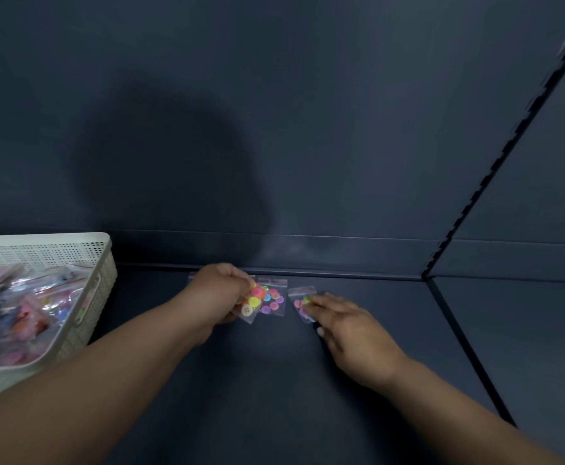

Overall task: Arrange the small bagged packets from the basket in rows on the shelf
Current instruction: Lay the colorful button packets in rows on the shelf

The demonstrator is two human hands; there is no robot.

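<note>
Small clear packets of coloured buttons lie near the back of the dark shelf (274, 380). My left hand (219, 295) grips one packet (251, 305) with curled fingers, just left of a second packet (272, 300) lying flat on the shelf. My right hand (348, 325) rests with straight fingers on a third packet (300, 302) further right, partly covering it. A cream perforated basket (98, 297) stands at the left with several more bagged packets (16, 307) inside, blurred.
The shelf's back wall (308, 129) rises right behind the packets, with a raised lip at its foot. A slotted upright post (475, 196) and a divider seam bound the bay on the right. Bare shelf surface lies in front of my hands.
</note>
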